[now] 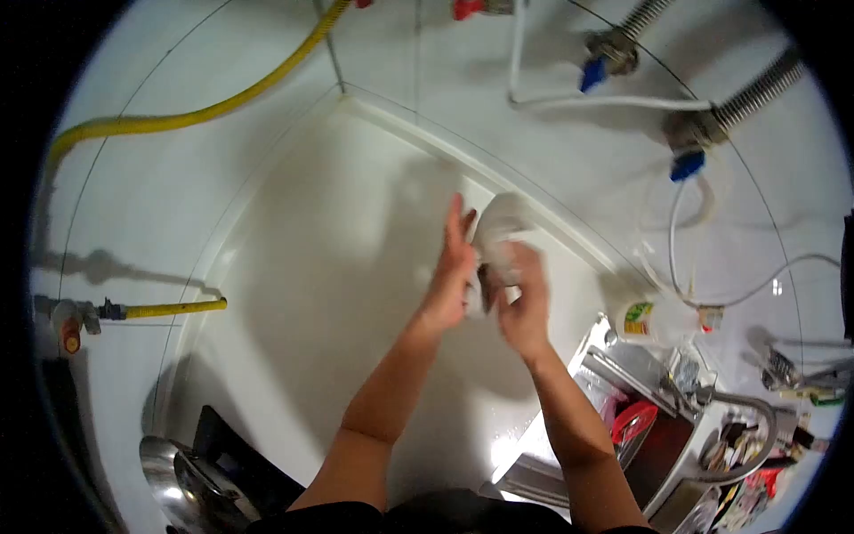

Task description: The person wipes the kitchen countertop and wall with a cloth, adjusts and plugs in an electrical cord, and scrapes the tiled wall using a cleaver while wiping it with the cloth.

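A pale, whitish cloth-like item, blurred by motion, is between my two hands above the white counter. My right hand is on its right side with the fingers curled around its lower part. My left hand is at the item's left side, its fingers stretched upward and apart, palm toward the item. A dark patch shows between the hands; what it is cannot be made out.
A sink with a red item lies at lower right, near a curved faucet and a white bottle. A metal pot stands lower left. A yellow hose and blue-handled valves line the walls.
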### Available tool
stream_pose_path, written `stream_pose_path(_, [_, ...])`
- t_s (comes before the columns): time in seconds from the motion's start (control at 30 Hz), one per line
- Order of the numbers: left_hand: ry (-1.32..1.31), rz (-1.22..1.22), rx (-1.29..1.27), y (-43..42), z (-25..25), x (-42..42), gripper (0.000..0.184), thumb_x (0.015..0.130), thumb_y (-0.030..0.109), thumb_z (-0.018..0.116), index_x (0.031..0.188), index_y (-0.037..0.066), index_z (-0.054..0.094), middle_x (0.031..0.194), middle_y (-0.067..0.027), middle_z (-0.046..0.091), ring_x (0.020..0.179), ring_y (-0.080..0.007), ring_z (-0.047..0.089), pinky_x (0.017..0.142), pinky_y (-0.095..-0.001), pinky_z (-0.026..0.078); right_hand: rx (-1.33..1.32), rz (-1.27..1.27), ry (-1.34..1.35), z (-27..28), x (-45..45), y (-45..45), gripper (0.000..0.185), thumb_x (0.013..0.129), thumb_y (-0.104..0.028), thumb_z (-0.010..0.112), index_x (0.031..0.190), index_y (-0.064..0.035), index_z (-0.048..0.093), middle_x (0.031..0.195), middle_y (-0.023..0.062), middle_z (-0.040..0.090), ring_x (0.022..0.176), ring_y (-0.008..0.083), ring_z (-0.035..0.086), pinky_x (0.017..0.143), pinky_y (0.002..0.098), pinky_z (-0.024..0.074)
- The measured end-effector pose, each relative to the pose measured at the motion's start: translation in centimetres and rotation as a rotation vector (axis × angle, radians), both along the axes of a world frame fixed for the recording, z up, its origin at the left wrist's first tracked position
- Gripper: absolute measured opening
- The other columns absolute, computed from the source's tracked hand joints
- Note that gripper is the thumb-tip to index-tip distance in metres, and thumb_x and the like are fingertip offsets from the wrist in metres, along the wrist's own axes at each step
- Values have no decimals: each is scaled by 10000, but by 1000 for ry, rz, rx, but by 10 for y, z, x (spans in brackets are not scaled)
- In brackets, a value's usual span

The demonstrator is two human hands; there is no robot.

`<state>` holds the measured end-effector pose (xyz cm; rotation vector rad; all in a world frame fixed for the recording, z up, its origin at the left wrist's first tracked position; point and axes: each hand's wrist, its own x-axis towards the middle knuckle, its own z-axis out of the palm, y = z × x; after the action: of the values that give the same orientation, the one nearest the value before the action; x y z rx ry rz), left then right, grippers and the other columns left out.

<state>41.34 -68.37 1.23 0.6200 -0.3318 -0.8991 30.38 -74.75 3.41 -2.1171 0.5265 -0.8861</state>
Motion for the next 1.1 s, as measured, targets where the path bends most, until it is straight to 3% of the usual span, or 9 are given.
stream_pose_path(0.03, [-205,34,116,2,-10,-1,763,901,283,636,1481,90,180,1312,-107,443,1149,-193,480,891,-352,460,-42,216,162,-3,6,7,564,749,71,577,1290,-71,505,1266,180,469,1150,353,498,947,376,461])
stream_pose_path(0.1, [17,139,327,2,-36,24,672,905,282,622,1424,42,269,1276,-107,470,1062,-171,517,824,-325,479,99,359,202,0,14,12,566,777,18,603,1321,-89,489,1367,179,411,1225,367,450,1022,376,404])
stream_pose_path(0.27, [81,620,438,-17,-18,139,590,916,345,599,1341,14,357,1265,-138,477,1083,-195,525,852,-334,476,-300,129,471,-53,2,-22,582,798,-120,687,1340,-112,478,1447,188,326,1305,374,362,1057,464,351])
stream_pose_path(0.47, [-510,741,490,-120,-50,249,711,944,464,474,1416,-17,247,1419,-201,329,1307,-317,344,1077,-397,286,-557,203,822,-89,-6,-28,650,862,-304,611,1426,-153,325,1497,183,226,1379,375,234,1138,524,164])
stream_pose_path(0.6, [-843,1024,575,-175,-81,264,705,968,509,321,1442,-4,224,1509,-230,178,1414,-380,103,1156,-438,68,-528,217,856,-89,-5,-28,654,860,-313,609,1427,-147,328,1511,179,205,1398,369,203,1141,522,150])
stream_pose_path(0.8, [-530,824,792,-164,-65,327,722,962,525,287,1445,-9,234,1527,-232,141,1420,-396,39,1158,-456,-13,-523,235,860,-91,-4,-28,671,861,-339,606,1435,-144,319,1521,180,182,1406,369,183,1141,529,137])
stream_pose_path(0.97, [-560,944,320,-183,-34,234,790,920,553,414,1444,-13,239,1519,-247,150,1410,-416,83,1153,-460,9,-483,247,839,-82,-2,-28,659,874,-349,587,1432,-125,318,1514,195,194,1406,375,178,1141,530,134])
stream_pose_path(1.03, [-718,940,47,-195,-31,150,877,860,570,505,1470,18,202,1533,-238,104,1408,-433,87,1139,-514,11,-487,251,807,-84,-3,-30,645,877,-347,582,1425,-118,330,1507,199,209,1403,377,182,1142,527,133])
stream_pose_path(1.1, [-1175,736,159,-182,-36,62,807,813,460,588,1488,181,245,1535,-179,162,1399,-431,142,1128,-564,61,-484,256,897,-90,-6,-32,626,883,-347,574,1416,-113,345,1498,201,224,1401,377,187,1144,523,133])
